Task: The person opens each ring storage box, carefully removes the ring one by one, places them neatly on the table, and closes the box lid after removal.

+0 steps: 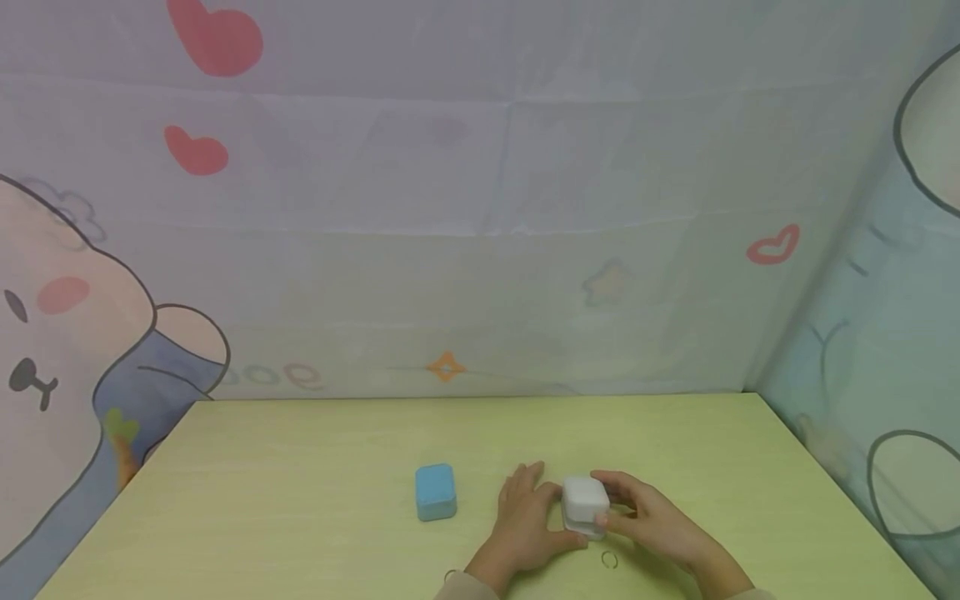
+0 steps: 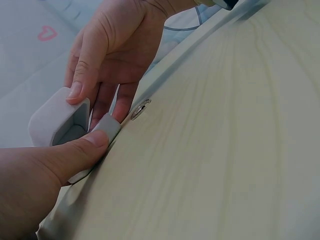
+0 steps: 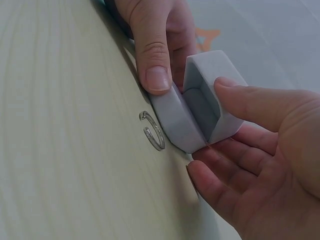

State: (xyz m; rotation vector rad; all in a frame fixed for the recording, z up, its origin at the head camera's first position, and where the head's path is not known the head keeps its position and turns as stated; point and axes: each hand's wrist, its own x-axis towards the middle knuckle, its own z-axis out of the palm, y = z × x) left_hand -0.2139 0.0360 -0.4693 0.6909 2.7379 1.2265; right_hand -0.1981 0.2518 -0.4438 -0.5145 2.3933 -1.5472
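A white ring box (image 1: 585,500) stands on the table between the two hands. Its lid (image 3: 224,75) is tilted partway up from the base (image 3: 175,117), showing a grey lining. My left hand (image 1: 528,521) grips the base from the left, thumb along its near side. From the right, my right hand (image 1: 652,517) holds the lid, with the thumb on its front edge and fingers around the side. A silver open-ended ring (image 3: 160,135) lies on the table just in front of the box. What the box contains is hidden.
A light blue box (image 1: 436,492) with rounded corners sits left of the hands. Near the left sleeve shows a small curved band (image 1: 447,573), partly hidden. The pale wood-grain table (image 1: 300,483) ends at a printed cloth backdrop (image 1: 480,292) behind and at the sides.
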